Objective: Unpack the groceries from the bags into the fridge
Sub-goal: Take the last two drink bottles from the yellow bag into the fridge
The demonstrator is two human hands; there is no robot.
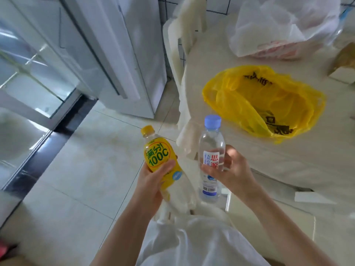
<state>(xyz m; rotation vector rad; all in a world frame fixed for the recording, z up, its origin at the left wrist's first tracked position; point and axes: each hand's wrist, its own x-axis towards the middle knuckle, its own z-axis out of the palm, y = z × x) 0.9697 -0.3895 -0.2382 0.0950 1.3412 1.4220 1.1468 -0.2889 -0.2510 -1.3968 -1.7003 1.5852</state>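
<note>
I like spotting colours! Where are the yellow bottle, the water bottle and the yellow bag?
Yellow-labelled plastic drink bottle (156, 154), head view, label.
Clear plastic water bottle with blue cap (211, 143), head view, upper body.
Crumpled yellow plastic bag (247, 100), head view, middle.

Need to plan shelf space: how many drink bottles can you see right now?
2. The yellow-labelled bottle is held in the left hand; the clear water bottle is held in the right hand. The white bag on the table may hide more.

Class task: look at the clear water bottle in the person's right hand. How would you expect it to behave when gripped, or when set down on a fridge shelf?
The water bottle looks full, so probably heavy for its size. Its clear, thin walls may give slightly under the right hand. Tall and narrow, it might tip if nudged, then roll.
</note>
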